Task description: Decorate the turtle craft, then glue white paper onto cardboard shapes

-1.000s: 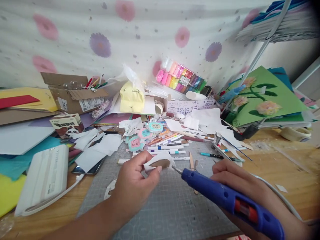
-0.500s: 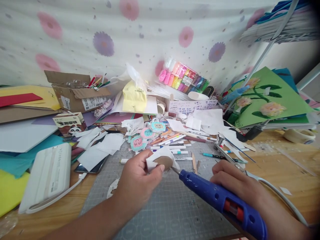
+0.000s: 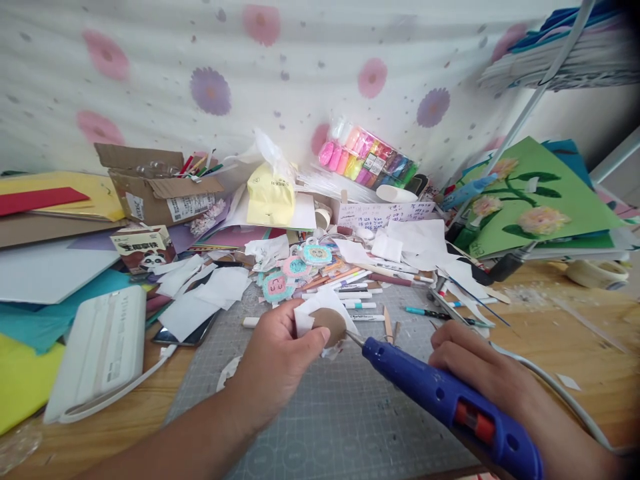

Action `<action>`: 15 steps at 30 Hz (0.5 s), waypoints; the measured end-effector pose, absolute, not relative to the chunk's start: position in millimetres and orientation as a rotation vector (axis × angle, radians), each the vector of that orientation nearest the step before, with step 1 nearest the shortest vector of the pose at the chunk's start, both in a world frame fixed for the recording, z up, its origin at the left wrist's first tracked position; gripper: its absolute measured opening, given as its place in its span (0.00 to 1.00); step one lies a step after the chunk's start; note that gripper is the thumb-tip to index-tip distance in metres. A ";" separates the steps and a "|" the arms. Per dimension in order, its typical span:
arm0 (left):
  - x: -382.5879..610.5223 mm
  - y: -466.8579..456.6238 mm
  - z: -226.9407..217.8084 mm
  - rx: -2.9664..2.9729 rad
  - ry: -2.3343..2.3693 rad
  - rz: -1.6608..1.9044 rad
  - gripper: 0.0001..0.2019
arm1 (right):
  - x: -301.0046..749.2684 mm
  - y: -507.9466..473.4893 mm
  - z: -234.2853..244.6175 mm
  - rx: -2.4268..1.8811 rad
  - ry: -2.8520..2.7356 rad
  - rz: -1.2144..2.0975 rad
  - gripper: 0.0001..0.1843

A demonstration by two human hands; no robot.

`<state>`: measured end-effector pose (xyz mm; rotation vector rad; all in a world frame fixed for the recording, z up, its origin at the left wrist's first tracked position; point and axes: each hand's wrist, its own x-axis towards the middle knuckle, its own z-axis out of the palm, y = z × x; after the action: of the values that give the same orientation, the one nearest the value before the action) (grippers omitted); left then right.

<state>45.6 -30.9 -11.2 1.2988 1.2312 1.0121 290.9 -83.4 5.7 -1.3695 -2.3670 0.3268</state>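
Note:
My left hand [image 3: 287, 360] pinches a round piece of brown cardboard [image 3: 330, 326] together with a piece of white paper [image 3: 327, 299] behind it, above the grey cutting mat [image 3: 310, 427]. The thumb lies on the cardboard's face. In my right hand [image 3: 490, 380] is a blue hot glue gun [image 3: 425, 390], its metal tip pointing left at the cardboard's right edge. Whether the tip touches the edge or the paper, I cannot tell. Part of my right hand's grip is hidden behind the gun's body.
Behind my hands lie several markers [image 3: 363, 317], small pink and teal decorated pieces [image 3: 278, 285] and paper scraps [image 3: 220, 287]. A white power bank [image 3: 100, 347] with a cable stands left. A cardboard box [image 3: 165, 193] and a pack of coloured clay [image 3: 370, 157] are at the back.
The round cardboard has turned so that more of its brown face shows. The glue gun has shifted slightly right and down, its tip still at the cardboard's edge.

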 end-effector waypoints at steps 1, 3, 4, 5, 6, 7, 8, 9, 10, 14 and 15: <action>45.3 -31.0 -10.6 1.311 1.239 1.011 0.09 | 290.9 -83.1 5.8 -1.368 -2.370 0.325 0.03; 44.9 -31.3 -9.1 1.338 1.255 1.000 0.09 | 290.8 -82.9 5.8 -1.361 -2.372 0.323 0.04; 44.8 -31.5 -8.1 1.349 1.265 0.987 0.09 | 291.0 -82.9 5.7 -1.358 -2.368 0.322 0.04; 44.9 -31.7 -7.3 1.357 1.275 0.971 0.08 | 291.2 -83.1 5.4 -1.358 -2.363 0.322 0.05; 45.0 -32.0 -6.5 1.363 1.283 0.956 0.08 | 291.6 -83.4 5.1 -1.359 -2.364 0.325 0.06; 45.2 -32.3 -6.0 1.369 1.285 0.946 0.08 | 291.9 -83.8 4.7 -1.370 -2.368 0.328 0.07; 45.5 -32.6 -5.7 1.374 1.283 0.939 0.08 | 292.2 -84.3 4.4 -1.378 -2.385 0.335 0.08; 45.7 -32.8 -5.6 1.381 1.275 0.934 0.07 | 292.4 -84.9 4.0 -1.388 -2.404 0.344 0.09; 46.0 -33.0 -5.7 1.388 1.263 0.929 0.07 | 292.4 -85.5 3.6 -1.405 -2.409 0.348 0.09; 46.9 -32.9 -5.7 1.438 1.259 0.876 0.06 | 291.0 -87.8 2.5 -1.429 -2.339 0.328 0.10; 47.2 -32.7 -5.4 1.457 1.273 0.862 0.06 | 290.6 -88.1 2.7 -1.429 -2.320 0.319 0.09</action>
<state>47.2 -32.7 -5.4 1.4566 1.2729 0.8622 290.6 -88.1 2.7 -1.4292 -2.3204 0.3192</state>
